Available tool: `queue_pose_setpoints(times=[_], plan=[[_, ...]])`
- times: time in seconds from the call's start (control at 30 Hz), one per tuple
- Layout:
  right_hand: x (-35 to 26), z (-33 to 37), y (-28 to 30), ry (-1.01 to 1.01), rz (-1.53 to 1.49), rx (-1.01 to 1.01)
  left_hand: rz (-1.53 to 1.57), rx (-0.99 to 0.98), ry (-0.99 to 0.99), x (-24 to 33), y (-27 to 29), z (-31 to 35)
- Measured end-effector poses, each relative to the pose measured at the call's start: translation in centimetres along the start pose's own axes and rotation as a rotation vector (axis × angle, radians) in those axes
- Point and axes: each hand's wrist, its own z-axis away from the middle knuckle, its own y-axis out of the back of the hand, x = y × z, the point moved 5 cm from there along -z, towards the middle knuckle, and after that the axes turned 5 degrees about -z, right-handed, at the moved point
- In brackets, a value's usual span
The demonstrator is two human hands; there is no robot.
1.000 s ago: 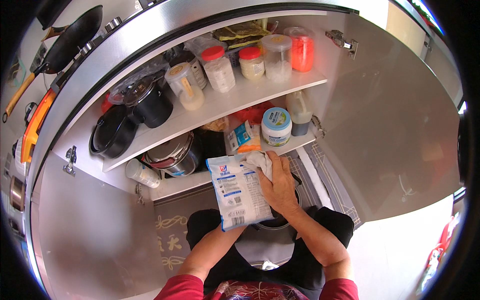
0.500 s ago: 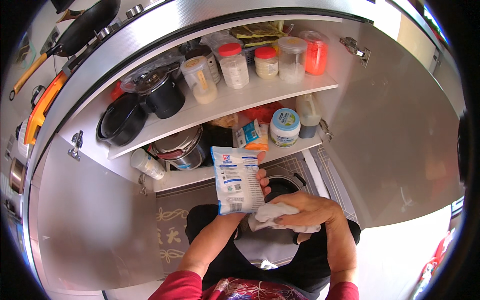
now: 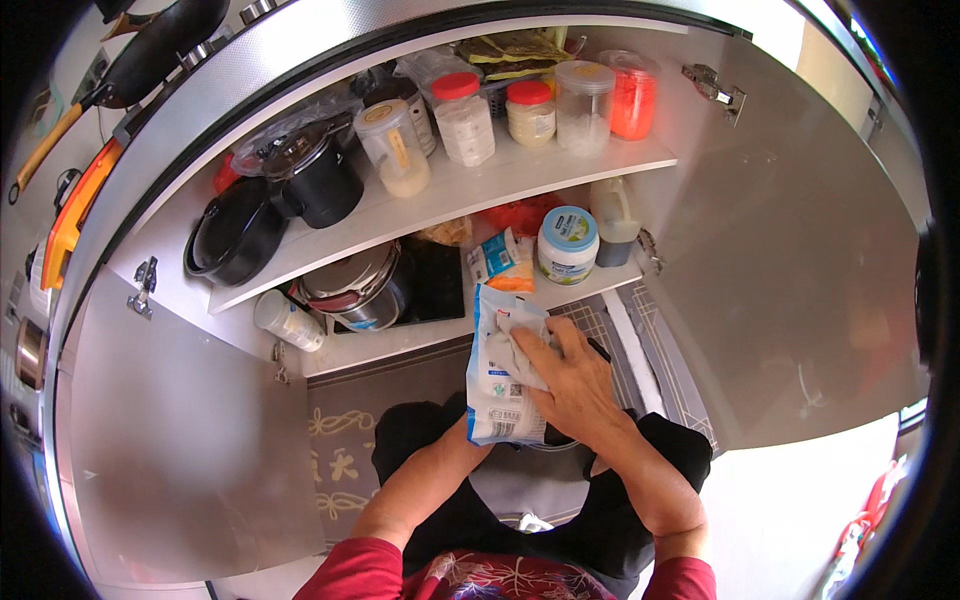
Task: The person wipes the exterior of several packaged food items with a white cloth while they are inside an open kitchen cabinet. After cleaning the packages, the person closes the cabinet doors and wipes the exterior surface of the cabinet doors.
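A white and blue plastic packet (image 3: 492,400) is held up in front of the lower shelf, its printed side facing me. My left hand (image 3: 468,436) supports it from behind; its fingers are hidden by the packet. My right hand (image 3: 578,383) presses a crumpled white cloth (image 3: 522,352) against the packet's upper face, fingers bent over the cloth. Below and behind the right hand, part of a dark round pot shows on the floor mat.
The cabinet doors (image 3: 800,280) stand open on both sides. Lidded jars (image 3: 465,130) and black pots (image 3: 240,235) line the upper shelf (image 3: 520,185). Below are a steel pot (image 3: 355,285), a blue-lidded tub (image 3: 568,250), a small orange packet (image 3: 505,265), a jug (image 3: 615,220) and a tilted white canister (image 3: 288,320).
My right hand has moved up and left with the cloth, from beside the packet onto its face. The packet has shifted right and turned, hiding my left fingers.
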Motion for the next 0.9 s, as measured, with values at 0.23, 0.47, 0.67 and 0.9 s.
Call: queue_pose_setpoints(times=[0.23,0.47,0.67,0.9], plan=[[-1.9,1.7,0.6,0.193,-0.156,-0.342,0.184,-0.420,0.070,0.9,-0.8,0.7],[-1.1,0.7,2.2,0.225,-0.643,-0.361,-0.336,-0.264,-0.017,0.5,-0.3,0.5],[-0.7,-0.2,2.1,0.190,-0.035,0.213,-0.156,-0.040,0.067,-0.1,-2.6,0.9],[-2.2,1.5,1.7,0.257,-0.014,-0.145,-0.203,-0.121,0.081,0.6,-2.7,0.9]])
